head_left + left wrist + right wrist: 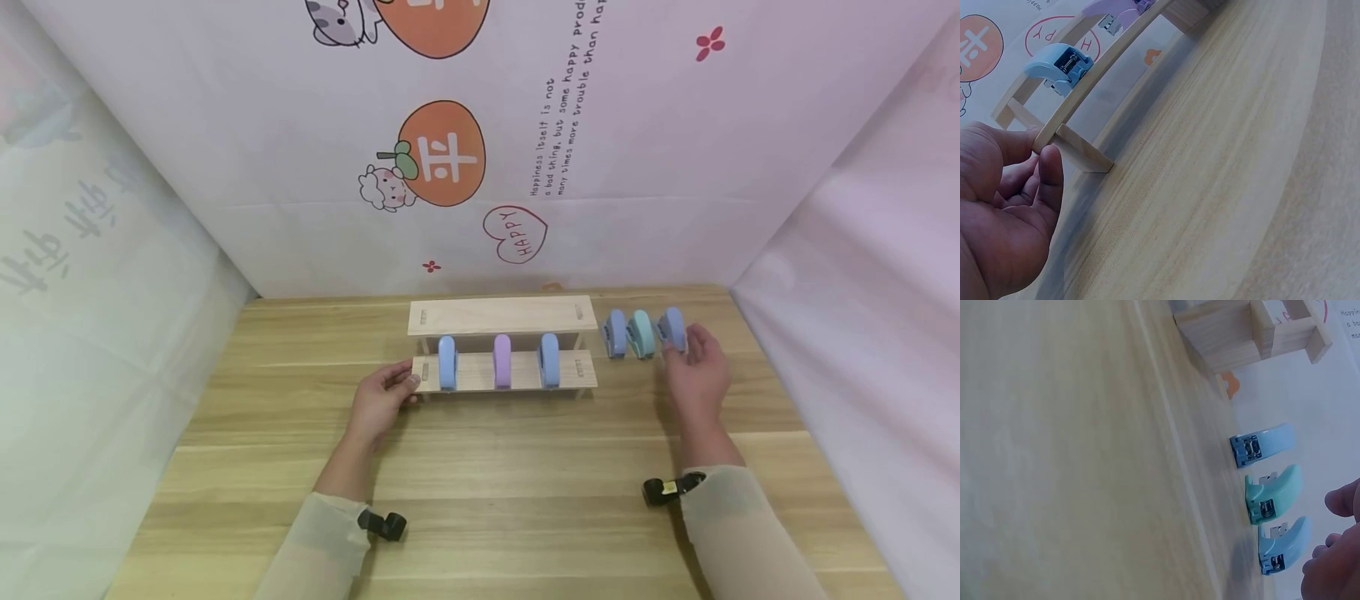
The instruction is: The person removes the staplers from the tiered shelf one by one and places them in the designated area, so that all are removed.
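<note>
With thumb and fingers, my left hand (380, 404) pinches the left end of the lower board of a two-step wooden rack (476, 375). A light blue mini stapler (447, 363), a purple one (502, 362) and another blue one (550, 361) stand spaced along that board. To the right of the rack, a row on the table holds a blue stapler (616, 333), a mint green one (641, 334) and a blue one (672, 327). My right hand (697, 371) is beside the rightmost blue stapler, thumb and fingers apart; whether they touch it is unclear.
The rack's upper board (502, 316) stands behind the lower one, close to the printed back wall (322, 242). White cloth walls flank the wooden table (487, 492) on both sides. A black wrist camera (386, 525) sits on the left sleeve, another camera (663, 490) on the right.
</note>
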Demonstrator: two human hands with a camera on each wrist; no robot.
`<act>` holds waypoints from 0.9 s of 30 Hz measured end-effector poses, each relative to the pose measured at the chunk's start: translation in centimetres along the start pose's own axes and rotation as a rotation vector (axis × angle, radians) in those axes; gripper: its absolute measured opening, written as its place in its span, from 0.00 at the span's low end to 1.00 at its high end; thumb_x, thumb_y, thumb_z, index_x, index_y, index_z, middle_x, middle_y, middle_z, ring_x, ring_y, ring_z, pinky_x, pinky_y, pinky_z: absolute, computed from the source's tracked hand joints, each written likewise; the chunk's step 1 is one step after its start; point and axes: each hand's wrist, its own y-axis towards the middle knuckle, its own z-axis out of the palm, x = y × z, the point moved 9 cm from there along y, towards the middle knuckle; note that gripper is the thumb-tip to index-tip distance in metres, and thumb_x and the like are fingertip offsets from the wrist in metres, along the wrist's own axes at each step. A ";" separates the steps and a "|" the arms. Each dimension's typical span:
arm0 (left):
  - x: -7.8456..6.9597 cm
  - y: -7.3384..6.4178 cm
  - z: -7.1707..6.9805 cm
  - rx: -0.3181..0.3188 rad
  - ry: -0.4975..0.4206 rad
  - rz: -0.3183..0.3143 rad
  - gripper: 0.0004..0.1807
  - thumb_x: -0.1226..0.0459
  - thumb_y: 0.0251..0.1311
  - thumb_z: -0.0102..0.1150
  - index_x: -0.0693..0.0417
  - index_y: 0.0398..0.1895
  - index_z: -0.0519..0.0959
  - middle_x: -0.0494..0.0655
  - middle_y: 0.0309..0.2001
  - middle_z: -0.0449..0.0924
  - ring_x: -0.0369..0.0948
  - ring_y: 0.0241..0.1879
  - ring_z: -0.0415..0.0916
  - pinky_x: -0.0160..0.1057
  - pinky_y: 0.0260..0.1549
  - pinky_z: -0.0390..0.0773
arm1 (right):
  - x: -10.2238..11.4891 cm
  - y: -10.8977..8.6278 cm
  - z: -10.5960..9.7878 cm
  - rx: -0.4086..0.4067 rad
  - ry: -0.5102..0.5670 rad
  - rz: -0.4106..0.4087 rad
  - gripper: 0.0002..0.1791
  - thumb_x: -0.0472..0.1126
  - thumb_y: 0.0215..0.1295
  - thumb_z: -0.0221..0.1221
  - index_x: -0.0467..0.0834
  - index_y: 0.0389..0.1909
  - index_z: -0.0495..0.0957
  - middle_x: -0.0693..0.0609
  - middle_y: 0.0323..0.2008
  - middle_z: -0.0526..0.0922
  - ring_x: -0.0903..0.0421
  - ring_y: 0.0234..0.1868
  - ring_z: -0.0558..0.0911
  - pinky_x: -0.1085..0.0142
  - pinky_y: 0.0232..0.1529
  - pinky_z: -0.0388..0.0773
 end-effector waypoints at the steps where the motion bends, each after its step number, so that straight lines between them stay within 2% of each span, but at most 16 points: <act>1: 0.0 0.0 0.0 0.002 0.003 0.000 0.23 0.65 0.69 0.66 0.59 0.66 0.78 0.54 0.58 0.81 0.45 0.51 0.80 0.37 0.45 0.89 | 0.1 -0.2 0.0 -0.006 0.004 -0.006 0.36 0.40 0.73 0.61 0.51 0.79 0.62 0.50 0.78 0.63 0.54 0.78 0.62 0.63 0.78 0.62; 13: 0.0 0.1 0.1 -0.001 -0.005 0.008 0.24 0.66 0.68 0.67 0.61 0.66 0.77 0.55 0.59 0.81 0.45 0.50 0.81 0.37 0.45 0.89 | 1.2 -2.2 0.5 -0.026 0.028 -0.044 0.35 0.40 0.71 0.63 0.51 0.78 0.65 0.52 0.76 0.66 0.55 0.76 0.65 0.62 0.77 0.64; 27: 0.1 0.2 0.0 -0.001 -0.002 0.009 0.24 0.66 0.69 0.67 0.61 0.66 0.77 0.55 0.58 0.82 0.45 0.50 0.81 0.37 0.44 0.89 | 2.9 -4.5 2.6 0.061 0.125 -0.094 0.38 0.37 0.72 0.63 0.50 0.79 0.61 0.52 0.78 0.62 0.54 0.78 0.62 0.63 0.77 0.62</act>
